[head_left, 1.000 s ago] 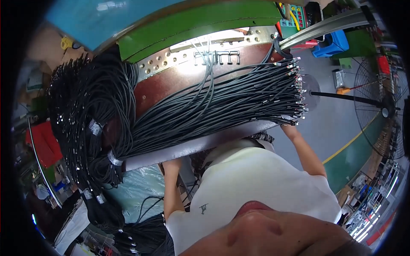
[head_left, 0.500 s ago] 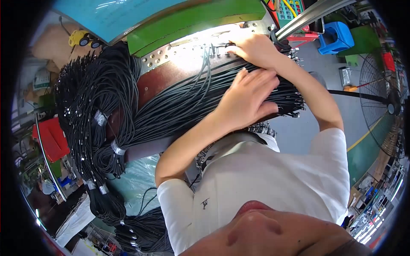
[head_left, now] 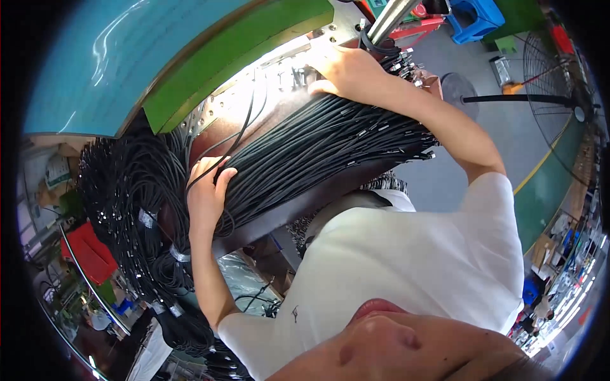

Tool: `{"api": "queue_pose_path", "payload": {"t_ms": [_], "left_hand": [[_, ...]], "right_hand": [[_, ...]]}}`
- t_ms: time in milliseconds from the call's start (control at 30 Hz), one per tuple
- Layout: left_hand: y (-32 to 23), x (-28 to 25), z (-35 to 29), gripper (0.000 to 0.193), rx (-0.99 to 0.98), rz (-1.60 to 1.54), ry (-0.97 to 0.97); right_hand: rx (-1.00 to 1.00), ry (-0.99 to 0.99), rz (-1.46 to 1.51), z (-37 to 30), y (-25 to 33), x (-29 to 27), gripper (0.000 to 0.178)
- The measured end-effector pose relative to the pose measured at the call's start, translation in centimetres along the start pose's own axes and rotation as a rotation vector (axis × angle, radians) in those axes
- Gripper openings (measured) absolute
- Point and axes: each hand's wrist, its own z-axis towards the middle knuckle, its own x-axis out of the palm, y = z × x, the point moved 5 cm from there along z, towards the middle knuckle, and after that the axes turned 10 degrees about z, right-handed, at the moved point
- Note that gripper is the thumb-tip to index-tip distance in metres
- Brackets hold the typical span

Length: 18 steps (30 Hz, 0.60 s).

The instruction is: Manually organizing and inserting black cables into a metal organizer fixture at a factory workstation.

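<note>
My left hand [head_left: 208, 197] is at the left end of a long bundle of black cables [head_left: 305, 140] on the bench. Its fingers curl round a loose black cable [head_left: 244, 124] that rises toward the lit fixture; its thumb stands apart. My right hand [head_left: 352, 73] reaches over the bundle to the small metal fixture [head_left: 297, 77] under the bright light. There the fingers bend closed, but glare washes out the tips and whatever they hold. Small metal-tipped ends of the cables lie below my right forearm.
A green machine beam [head_left: 235, 63] and a blue panel [head_left: 82, 70] overhang the bench. Coiled cables [head_left: 121, 190] hang at the left, tied with silver bands. A metal post [head_left: 391, 22] stands near my right hand. At right are a fan [head_left: 546, 95] and a blue stool [head_left: 475, 19].
My left hand has moved from beside the right hand to the bundle's left end and taken a loose cable. The right hand stays at the fixture. The view has shifted.
</note>
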Motion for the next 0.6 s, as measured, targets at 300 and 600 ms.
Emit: {"api": "queue_pose_path", "payload": {"t_ms": [300,600], "left_hand": [[3.1,0.7,-2.1,0.019,-0.353,-0.553,-0.229],[-11.8,1.5,8.5,0.042,0.346,-0.418,0.434]], "right_hand": [[0.456,-0.532,0.162,-14.1,-5.1,-10.0,0.042],[-0.112,-0.156,0.130,-2.9,0.5,-5.8,0.022]]}}
